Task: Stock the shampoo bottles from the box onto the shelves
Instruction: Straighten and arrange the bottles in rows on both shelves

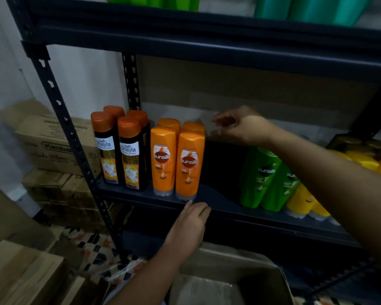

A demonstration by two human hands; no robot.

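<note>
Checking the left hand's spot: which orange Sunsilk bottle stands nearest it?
The front right orange Sunsilk bottle; the left hand rests on the shelf edge just below its base.

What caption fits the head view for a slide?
Both hands empty: right hand beside orange Sunsilk bottles, left hand at the shelf edge.

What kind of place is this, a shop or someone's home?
Most likely a shop's stockroom. A dark metal rack holds neat rows of one product, such as orange Sunsilk bottles, and sealed cardboard cartons are stacked on the floor beside it.
</note>
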